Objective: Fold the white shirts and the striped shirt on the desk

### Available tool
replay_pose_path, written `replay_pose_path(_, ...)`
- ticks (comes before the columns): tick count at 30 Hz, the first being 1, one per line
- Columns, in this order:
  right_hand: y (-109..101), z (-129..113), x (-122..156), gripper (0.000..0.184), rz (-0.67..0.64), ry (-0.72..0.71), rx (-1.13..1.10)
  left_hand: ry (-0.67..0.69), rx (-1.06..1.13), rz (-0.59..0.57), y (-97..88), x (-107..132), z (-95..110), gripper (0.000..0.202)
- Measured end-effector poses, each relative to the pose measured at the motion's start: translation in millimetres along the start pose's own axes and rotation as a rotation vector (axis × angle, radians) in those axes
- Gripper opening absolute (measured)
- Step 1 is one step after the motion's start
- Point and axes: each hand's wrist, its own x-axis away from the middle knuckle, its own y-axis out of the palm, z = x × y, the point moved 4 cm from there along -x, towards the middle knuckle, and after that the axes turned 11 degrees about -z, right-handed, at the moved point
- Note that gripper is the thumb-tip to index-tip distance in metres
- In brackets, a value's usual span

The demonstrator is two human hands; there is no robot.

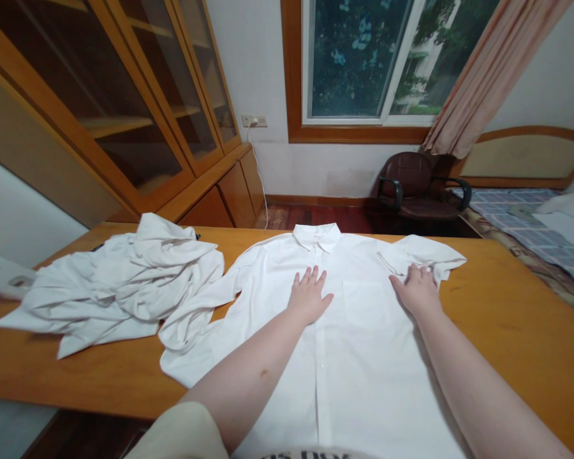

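White shirt (pixel 377 363) lies front-up on worktop (pixel 507 299), beside cloth pile (pixel 124 274). Left hand (pixel 310 296) flat on it, fingers spread, gripping nothing; right hand (pixel 418 290) half-curled at sleeve (pixel 430 247) (can't tell if pinching). Risk: a hard sleeve tug could wrinkle the front.

A white shirt (pixel 358 357) lies face up on a wooden table (pixel 511 325), a crumpled heap of white cloth (pixel 124 287) at nine o'clock.
The collar (pixel 304 237) points to twelve o'clock, one sleeve (pixel 435 250) to two. Something dark (pixel 97 247), mostly covered and hard to identify, appears to show at the heap's eleven o'clock edge.
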Motion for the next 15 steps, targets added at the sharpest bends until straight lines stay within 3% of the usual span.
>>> replay_pose_path(4,-9,6,-4,0.071,-0.004,0.053,-0.048,0.008,0.003,0.001,-0.7,-1,0,0.068)
replay_pose_path(10,-13,-2,-8,0.036,0.079,-0.154,-0.054,-0.011,0.000,-0.018,-1.8,0,1,0.068)
replay_pose_path(12,-11,6,-10,0.033,0.148,-0.128,-0.193,-0.012,-0.005,-0.010,-1.6,0,1,0.068)
replay_pose_path(15,-10,33,-13,0.037,0.341,-0.006,-0.574,-0.011,-0.014,0.009,-0.9,0,1,0.067)
